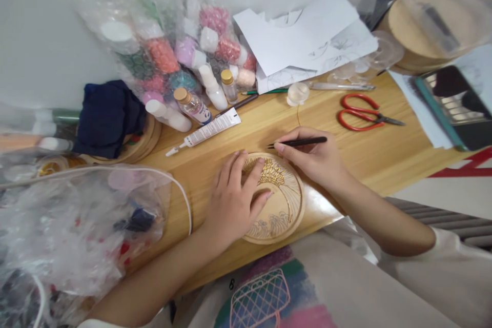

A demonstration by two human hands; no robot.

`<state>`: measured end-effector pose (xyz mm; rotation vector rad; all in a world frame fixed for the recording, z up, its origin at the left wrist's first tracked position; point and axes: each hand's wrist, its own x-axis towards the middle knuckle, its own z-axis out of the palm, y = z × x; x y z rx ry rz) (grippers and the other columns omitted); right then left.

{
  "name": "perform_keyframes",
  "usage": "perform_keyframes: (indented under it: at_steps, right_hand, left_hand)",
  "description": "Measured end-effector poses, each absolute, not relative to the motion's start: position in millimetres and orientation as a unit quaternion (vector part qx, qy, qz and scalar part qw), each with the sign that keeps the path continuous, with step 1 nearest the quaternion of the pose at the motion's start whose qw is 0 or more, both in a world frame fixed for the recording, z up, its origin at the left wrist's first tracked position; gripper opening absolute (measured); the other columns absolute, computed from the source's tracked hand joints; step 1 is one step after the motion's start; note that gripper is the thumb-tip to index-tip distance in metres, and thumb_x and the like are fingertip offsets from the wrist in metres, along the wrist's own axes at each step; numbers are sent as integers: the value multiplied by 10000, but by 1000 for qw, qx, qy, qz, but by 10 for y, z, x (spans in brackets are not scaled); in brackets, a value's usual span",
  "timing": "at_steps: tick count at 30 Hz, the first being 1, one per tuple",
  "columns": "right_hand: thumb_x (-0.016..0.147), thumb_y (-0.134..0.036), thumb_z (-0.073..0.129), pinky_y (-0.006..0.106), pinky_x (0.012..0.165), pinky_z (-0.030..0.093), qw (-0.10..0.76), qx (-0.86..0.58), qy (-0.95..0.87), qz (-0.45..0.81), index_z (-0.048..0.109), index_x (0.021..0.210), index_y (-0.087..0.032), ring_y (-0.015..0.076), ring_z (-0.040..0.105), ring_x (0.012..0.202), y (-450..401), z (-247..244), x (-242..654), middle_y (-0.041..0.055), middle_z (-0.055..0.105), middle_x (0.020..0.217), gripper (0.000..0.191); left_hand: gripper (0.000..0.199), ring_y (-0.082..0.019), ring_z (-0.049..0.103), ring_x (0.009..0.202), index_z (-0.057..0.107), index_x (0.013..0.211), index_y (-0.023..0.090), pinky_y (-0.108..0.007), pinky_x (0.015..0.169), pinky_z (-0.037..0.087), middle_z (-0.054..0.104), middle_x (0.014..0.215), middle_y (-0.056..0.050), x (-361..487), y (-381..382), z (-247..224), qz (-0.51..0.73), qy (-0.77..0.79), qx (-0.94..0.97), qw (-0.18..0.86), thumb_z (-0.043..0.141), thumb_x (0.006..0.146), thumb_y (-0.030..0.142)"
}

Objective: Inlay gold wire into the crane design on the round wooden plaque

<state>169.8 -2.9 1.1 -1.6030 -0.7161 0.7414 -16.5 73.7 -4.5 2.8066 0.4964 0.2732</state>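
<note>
My left hand (232, 205) lies flat with its fingers spread over the left part of a round wooden disc (269, 199), partly hiding it. The disc bears line drawings, with curly waves along its lower edge. Gold wire (273, 173) forms a scale-like pattern near the disc's top, and one strand curves down its right side. Between the thumb and fingers of my right hand (317, 161) is a pair of black tweezers (307, 141), its tips pointing left just above the disc's upper edge. A small clear spool (298, 94) trails gold thread or wire toward this hand.
Red-handled scissors (359, 113) lie at right, near a phone (457, 100). A white glue tube (213, 127) and small bottles (192, 105) stand or lie at upper left. Papers (307, 36) are at the back. Plastic bags (77, 236) and a white cable (184, 195) occupy the left.
</note>
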Motion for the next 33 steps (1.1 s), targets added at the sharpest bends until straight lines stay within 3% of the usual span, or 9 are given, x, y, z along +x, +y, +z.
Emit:
perform_keyframes:
  at_steps: [33]
  right_hand:
    - [739,-229,767,256,599,569,568,-690,-310,324,717,742,-216,140,693,654,-27,-16,1694,15,749,733,52]
  left_hand:
    - [481,-392,435,1296,497,1360,140,-583,1031,421,435,1387,-222,-159,750,-37,102,169,969,146,513,957,402]
